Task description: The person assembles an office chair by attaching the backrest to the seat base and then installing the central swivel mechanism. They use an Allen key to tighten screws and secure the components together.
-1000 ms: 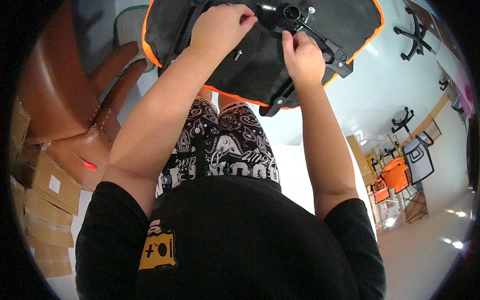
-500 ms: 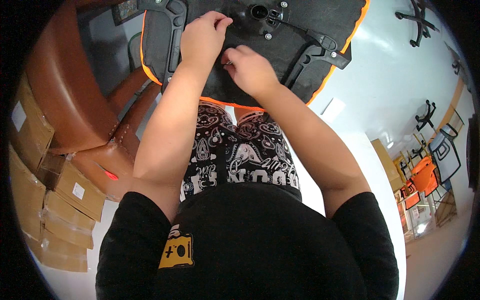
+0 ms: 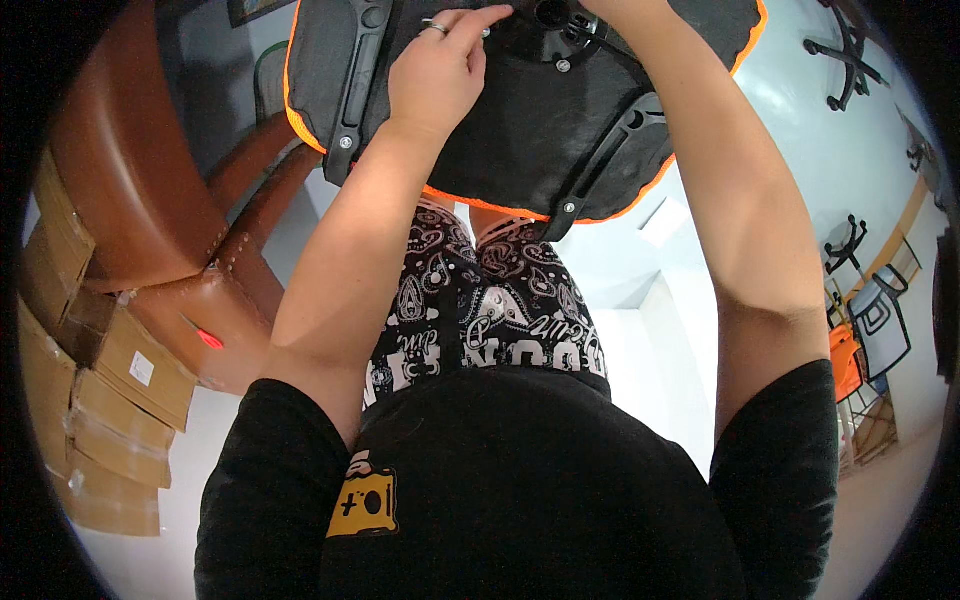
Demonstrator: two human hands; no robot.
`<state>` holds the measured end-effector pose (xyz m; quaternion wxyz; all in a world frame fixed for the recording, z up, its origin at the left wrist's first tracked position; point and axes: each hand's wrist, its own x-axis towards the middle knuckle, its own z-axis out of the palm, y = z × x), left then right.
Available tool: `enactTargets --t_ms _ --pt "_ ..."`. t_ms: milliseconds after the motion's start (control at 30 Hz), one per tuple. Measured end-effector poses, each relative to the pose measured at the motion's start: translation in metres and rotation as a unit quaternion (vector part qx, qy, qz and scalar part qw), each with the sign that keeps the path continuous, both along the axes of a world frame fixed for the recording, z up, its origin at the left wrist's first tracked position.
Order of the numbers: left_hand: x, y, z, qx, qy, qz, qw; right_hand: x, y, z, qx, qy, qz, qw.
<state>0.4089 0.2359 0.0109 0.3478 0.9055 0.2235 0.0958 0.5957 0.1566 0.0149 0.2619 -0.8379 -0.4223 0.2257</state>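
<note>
An overturned chair seat (image 3: pixel 500 150) with black fabric and orange edging lies across my lap. A black plastic armrest (image 3: pixel 357 95) is fixed along its left side, another armrest (image 3: pixel 610 150) along its right. At the top middle sits a black mounting plate (image 3: pixel 520 40) with a round socket and bolt heads. My left hand (image 3: pixel 440 75), a ring on one finger, stretches its index finger onto the plate's left part; the other fingers are partly curled. Beyond the plate's right side, my right hand (image 3: pixel 622 8) is at the upper edge, its fingers mostly cut off.
A brown leather sofa (image 3: pixel 140 180) stands on the left, with red-handled scissors (image 3: pixel 208 338) on it. Cardboard boxes (image 3: pixel 140 370) are stacked beside it. Far right are black chair bases (image 3: pixel 848 60), a chair back (image 3: pixel 882 320) and an orange chair (image 3: pixel 846 360).
My right hand has moved up and right, from the seat's middle to beyond the plate. My left hand has shifted slightly right, its index finger now extended. The seat has turned a little.
</note>
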Motion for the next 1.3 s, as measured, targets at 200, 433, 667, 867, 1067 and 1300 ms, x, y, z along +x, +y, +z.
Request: enactTargets --t_ms 200,433,667,867,1067,1300 --pt "-0.007 0.002 -0.01 -0.03 0.002 0.045 0.999 -0.005 0.017 0.002 -0.119 -0.06 0.077 0.988" --pt "-0.007 -0.001 -0.004 0.004 -0.015 0.056 0.998 -0.021 0.027 0.02 -0.21 -0.174 0.099 0.957" --pt "-0.013 -0.003 -0.019 -0.015 0.007 -0.019 1.0 -0.015 0.045 0.019 -0.337 -0.161 0.181 0.91" --pt "-0.009 -0.004 -0.019 -0.02 0.022 0.034 0.999 -0.019 0.045 0.026 -0.383 -0.164 0.158 0.895" --pt "-0.009 -0.007 -0.014 -0.016 -0.028 0.014 0.999 -0.015 0.042 0.025 -0.385 -0.151 0.222 0.883" --pt "-0.012 -0.004 -0.019 -0.031 -0.004 -0.009 0.999 -0.014 0.047 0.026 -0.372 -0.133 0.161 0.904"
